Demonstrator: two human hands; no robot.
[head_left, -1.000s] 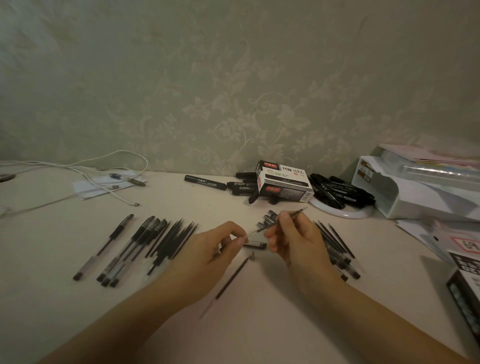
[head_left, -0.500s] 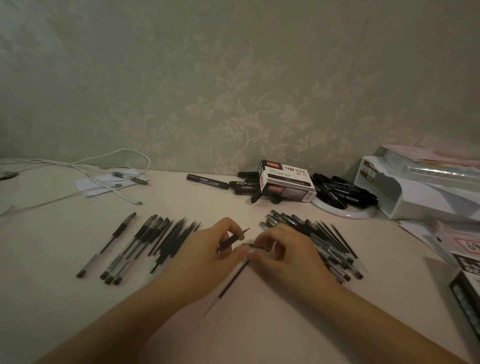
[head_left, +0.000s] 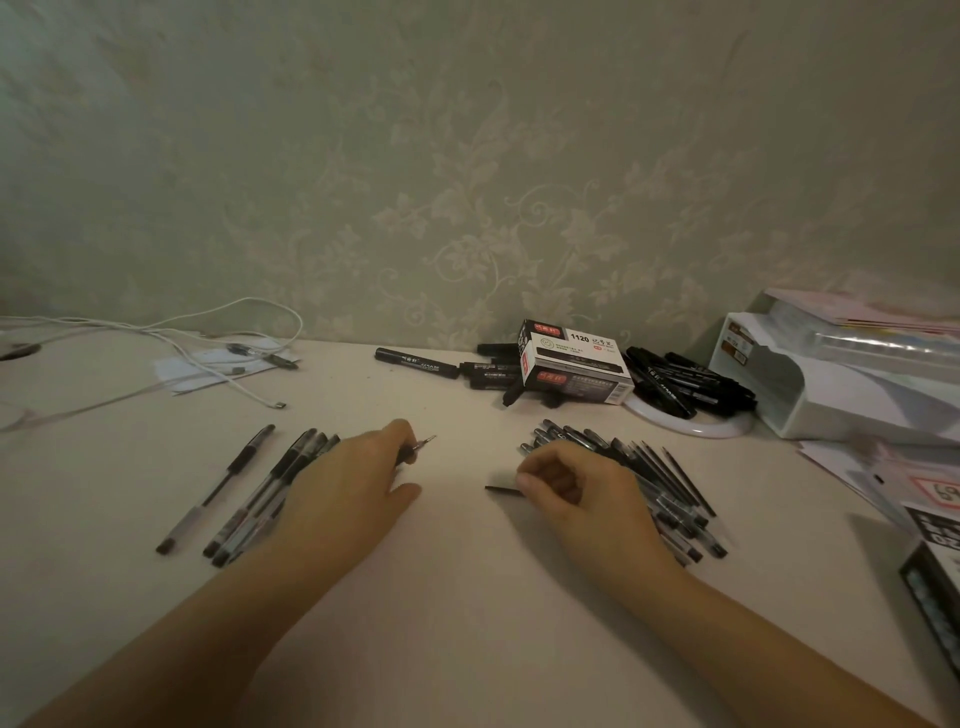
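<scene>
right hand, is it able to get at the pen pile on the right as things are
Probably yes: the pen pile lies right beside the right hand with nothing between them, though it pinches a small dark piece.

Home desk corner, likely a living room or bedroom: pale green floral-embossed wallpaper (head_left: 467, 182) behind a cream counter (head_left: 467, 597); white charging cable (head_left: 218, 358) lying loose; white plastic paper tray (head_left: 831, 384) stacked with documents.
</scene>
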